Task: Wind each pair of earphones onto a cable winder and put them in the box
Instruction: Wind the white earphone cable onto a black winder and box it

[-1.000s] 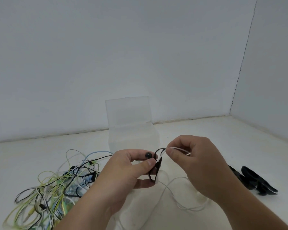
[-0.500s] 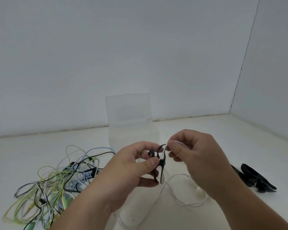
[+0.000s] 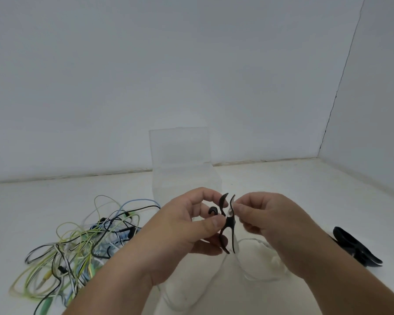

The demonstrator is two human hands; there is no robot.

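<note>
My left hand (image 3: 191,226) pinches a black X-shaped cable winder (image 3: 228,223) upright between thumb and fingers, with a black earbud (image 3: 212,210) beside it. My right hand (image 3: 266,221) pinches a white earphone cable (image 3: 248,241) at the winder's upper right prong. The rest of that cable hangs down and loops on the table under my right hand. Behind my hands stands the clear plastic box (image 3: 184,176) with its lid raised.
A tangle of earphones (image 3: 82,244) in yellow-green, black, blue and white lies on the white table at the left. Spare black winders (image 3: 355,246) lie at the right. White walls close the back and the right side.
Both hands have risen slightly and the winder has turned more upright. My right hand has brought the white cable closer to the winder's top prong.
</note>
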